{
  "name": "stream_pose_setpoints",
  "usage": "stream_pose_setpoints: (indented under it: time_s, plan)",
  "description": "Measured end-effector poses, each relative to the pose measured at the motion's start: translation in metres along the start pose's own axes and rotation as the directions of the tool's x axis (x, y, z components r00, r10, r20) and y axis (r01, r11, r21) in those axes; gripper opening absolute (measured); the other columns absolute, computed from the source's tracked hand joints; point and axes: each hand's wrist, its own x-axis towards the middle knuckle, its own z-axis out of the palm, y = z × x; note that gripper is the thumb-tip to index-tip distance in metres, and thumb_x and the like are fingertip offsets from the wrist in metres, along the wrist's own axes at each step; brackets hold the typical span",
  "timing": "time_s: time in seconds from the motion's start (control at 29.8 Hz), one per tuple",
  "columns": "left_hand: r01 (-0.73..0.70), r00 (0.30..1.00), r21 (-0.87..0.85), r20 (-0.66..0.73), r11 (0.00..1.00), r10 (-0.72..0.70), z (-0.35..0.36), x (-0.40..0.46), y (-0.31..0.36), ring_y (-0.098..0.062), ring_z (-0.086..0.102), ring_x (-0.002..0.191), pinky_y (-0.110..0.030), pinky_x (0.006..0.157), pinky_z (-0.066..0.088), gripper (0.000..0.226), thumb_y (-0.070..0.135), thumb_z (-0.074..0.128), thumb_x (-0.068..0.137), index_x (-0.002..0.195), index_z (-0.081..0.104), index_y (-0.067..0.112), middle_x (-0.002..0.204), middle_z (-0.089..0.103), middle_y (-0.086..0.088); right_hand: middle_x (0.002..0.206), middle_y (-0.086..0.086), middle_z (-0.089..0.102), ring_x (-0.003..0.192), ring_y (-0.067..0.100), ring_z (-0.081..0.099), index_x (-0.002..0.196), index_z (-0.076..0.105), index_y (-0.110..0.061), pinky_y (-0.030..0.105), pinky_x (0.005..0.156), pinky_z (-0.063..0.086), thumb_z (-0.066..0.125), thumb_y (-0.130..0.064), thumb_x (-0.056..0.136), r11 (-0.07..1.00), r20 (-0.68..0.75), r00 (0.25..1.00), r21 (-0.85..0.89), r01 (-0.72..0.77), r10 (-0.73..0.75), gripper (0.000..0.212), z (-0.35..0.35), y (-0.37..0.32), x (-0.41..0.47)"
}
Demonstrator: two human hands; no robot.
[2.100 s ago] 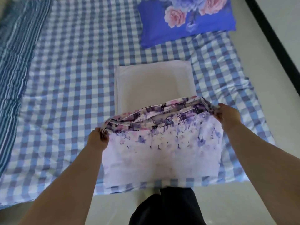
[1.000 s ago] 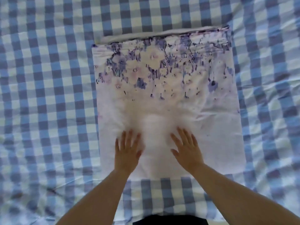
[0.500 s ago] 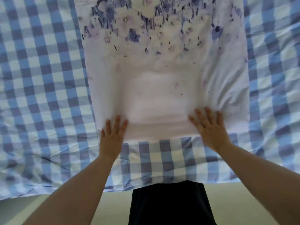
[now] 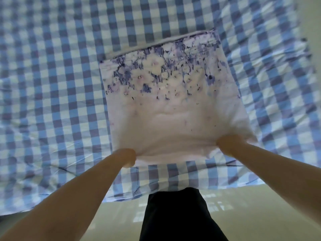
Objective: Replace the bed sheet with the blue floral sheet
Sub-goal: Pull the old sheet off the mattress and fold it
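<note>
A pale pillow in a white case printed with purple-blue flowers (image 4: 173,101) lies on the blue-and-white checked bed sheet (image 4: 52,84). My left hand (image 4: 127,157) grips the case's near left corner. At the near right corner my right hand (image 4: 229,145) grips the cloth, which bunches and lifts around the fingers. A strip of plain white pillow shows beyond the case's far edge (image 4: 156,44). The blue floral sheet is out of view.
The checked sheet's near edge (image 4: 121,197) hangs over the bed's front side, wrinkled at the left and right. Below it lies a pale floor (image 4: 260,214). My dark clothing (image 4: 177,216) stands against the bed's edge.
My hands lay flat on the pillowcase, slid toward its near edge, and now curl round the two near corners. The near edge has bunched and lifted.
</note>
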Motion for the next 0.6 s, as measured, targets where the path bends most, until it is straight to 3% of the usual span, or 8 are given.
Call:
stream_pose_setpoints:
  time_s: [0.1,0.2,0.27,0.3,0.37,0.44,0.5,0.6]
  plan:
    - [-0.183,0.900,0.227,0.430,0.957,0.070,0.000,-0.030,0.016,-0.023,0.038,0.053,-0.029,0.058,0.032,0.018,-0.005,0.048,0.079,0.064,0.052,0.005,0.054,0.046,-0.005,0.098,0.012,0.062,0.099,0.025,0.058,0.124,0.057,-0.006,0.029,0.079,0.043,0.053,-0.012,0.091,0.995,0.396,0.916,0.092,0.022,-0.057,0.034,-0.031,0.003,-0.035]
    - [-0.135,0.872,0.138,0.486,0.981,0.052,-0.011,-0.046,-0.017,-0.019,0.030,0.052,-0.027,0.056,0.027,0.026,0.005,0.050,0.077,0.056,0.039,0.013,0.053,0.036,-0.001,0.063,0.008,0.053,0.076,0.023,0.051,0.110,0.060,0.005,0.026,0.064,0.039,0.054,0.000,0.083,0.995,0.557,0.826,-0.005,0.100,-0.080,0.028,-0.068,0.016,-0.045]
    - [0.013,0.925,-0.231,0.372,0.973,0.076,-0.034,-0.053,-0.052,-0.020,0.044,0.064,-0.032,0.067,0.041,0.015,0.004,0.048,0.083,0.074,0.055,0.014,0.069,0.049,-0.004,0.090,0.006,0.049,0.086,0.019,0.045,0.118,0.054,0.004,0.027,0.075,0.040,0.045,0.003,0.090,0.997,0.419,0.908,0.071,0.004,-0.033,0.030,-0.097,0.029,-0.029]
    - [0.073,0.958,-0.449,0.279,0.891,0.062,-0.051,-0.054,-0.069,-0.019,0.049,0.073,-0.032,0.076,0.046,0.017,0.000,0.045,0.087,0.087,0.060,0.009,0.079,0.055,-0.006,0.100,0.009,0.045,0.092,0.019,0.046,0.126,0.049,0.004,0.027,0.083,0.042,0.040,0.003,0.093,0.993,0.286,0.958,0.109,-0.041,0.008,0.034,-0.115,0.038,-0.018]
    - [0.056,0.995,-0.625,-0.033,0.778,-0.098,-0.097,-0.048,-0.103,-0.017,0.050,0.077,-0.029,0.080,0.045,0.018,-0.001,0.041,0.091,0.085,0.057,0.004,0.093,0.054,-0.011,0.118,0.010,0.053,0.108,0.023,0.053,0.133,0.046,-0.003,0.032,0.093,0.044,0.036,0.000,0.095,0.979,-0.027,0.993,0.176,-0.105,0.112,0.039,-0.152,0.056,0.011]
    - [0.051,0.895,-0.596,-0.329,0.802,-0.302,-0.140,-0.038,-0.131,-0.023,0.051,0.080,-0.030,0.076,0.042,0.022,0.012,0.042,0.095,0.088,0.059,0.002,0.101,0.057,-0.018,0.128,0.007,0.056,0.119,0.027,0.052,0.131,0.049,-0.014,0.042,0.098,0.040,0.037,-0.005,0.093,0.963,-0.335,0.913,0.209,-0.170,0.234,0.040,-0.185,0.070,0.036]
    - [0.073,0.771,-0.577,-0.485,0.813,-0.413,-0.163,-0.024,-0.149,-0.033,0.054,0.104,-0.037,0.086,0.043,0.032,0.021,0.048,0.095,0.123,0.055,0.006,0.124,0.055,-0.019,0.133,0.011,0.050,0.126,0.031,0.044,0.134,0.043,-0.015,0.049,0.107,0.028,0.045,-0.012,0.091,0.943,-0.531,0.785,0.257,-0.211,0.320,0.043,-0.206,0.076,0.059]
    - [0.144,0.646,-0.546,-0.580,0.825,-0.496,-0.154,-0.004,-0.139,-0.036,0.034,0.133,-0.051,0.104,0.034,0.070,0.031,0.058,0.090,0.149,0.021,0.027,0.151,0.029,-0.010,0.155,0.012,0.014,0.144,0.033,0.011,0.150,0.010,-0.019,0.061,0.111,0.010,0.052,-0.032,0.093,0.932,-0.514,0.787,0.295,-0.213,0.342,0.072,-0.203,0.059,0.084]
